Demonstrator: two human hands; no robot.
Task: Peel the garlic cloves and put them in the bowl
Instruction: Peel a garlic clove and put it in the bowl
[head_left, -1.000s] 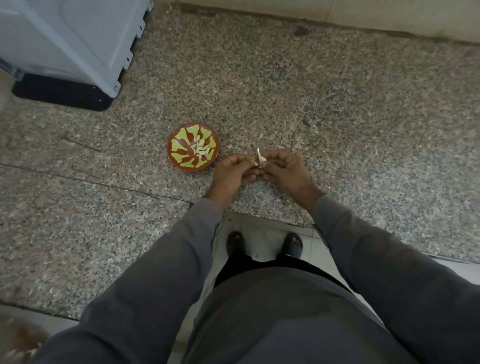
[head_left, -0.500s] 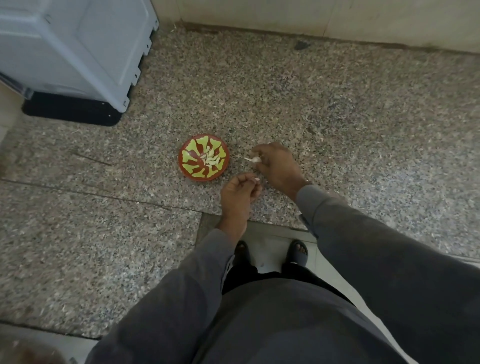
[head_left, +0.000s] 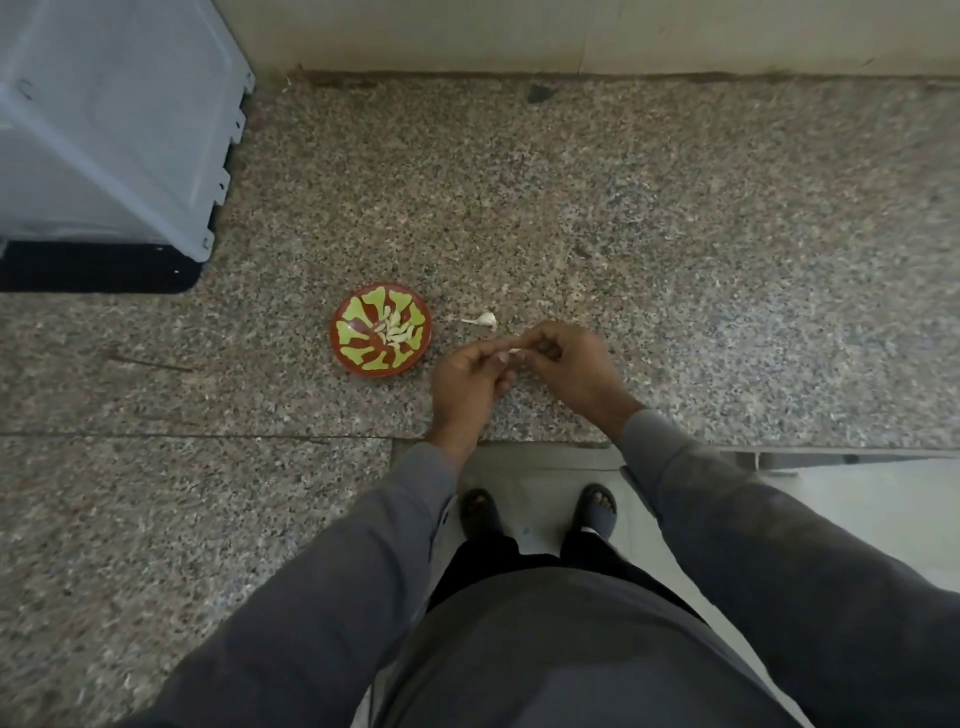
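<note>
Task well under way, not finished. The bowl (head_left: 381, 329), red-brown with yellow-green leaf shapes, sits on the speckled granite bench left of centre in the frame and already holds a small heap of pale peeled cloves (head_left: 394, 330) at its middle.

Both hands meet just right of the bowl, near frame centre. The left hand (head_left: 466, 381) and right hand (head_left: 570, 365) each have fingers curled in, pinching a small whitish garlic clove (head_left: 514, 352) between them; only a sliver shows, so whether its skin is off is hard to say. Looks like peeling in progress.

One more piece lies on the bench just above the hands: a white garlic bit with a stalk (head_left: 484, 319), apart from the bowl, probably leftover bulb or clove awaiting work.

Left to do, by my reckoning: finish this clove, drop it in, deal with the loose piece.
</note>
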